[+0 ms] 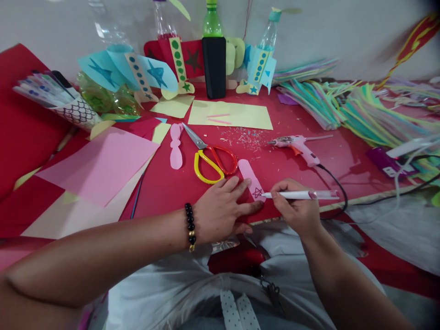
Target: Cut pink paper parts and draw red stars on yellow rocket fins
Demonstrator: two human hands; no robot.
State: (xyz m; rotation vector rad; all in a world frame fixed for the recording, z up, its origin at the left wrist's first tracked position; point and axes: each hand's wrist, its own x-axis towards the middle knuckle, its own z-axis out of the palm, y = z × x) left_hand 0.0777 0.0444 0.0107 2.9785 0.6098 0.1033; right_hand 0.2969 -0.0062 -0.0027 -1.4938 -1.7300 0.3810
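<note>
A white pen (295, 195) is pinched in my right hand (299, 208), its tip at a dark star outline on a pink paper strip (248, 172). My left hand (223, 206) lies with fingers spread, and its fingertips press the strip's left and lower edges against the red table (165, 197). Just beyond that hand lie scissors (208, 156) with one yellow and one red handle, their blades pointing away to the left. Beside the blades is a pink paper cutout (176, 149) with rounded lobes.
A pink glue gun (297, 145) with a cord lies to the right, near bundles of pastel pipe cleaners (316, 105). Decorated bottles (264, 55) stand along the wall. Pink paper (99, 165) and a pen-filled cup (77, 112) are left. Yellow card (240, 114) lies behind the scissors.
</note>
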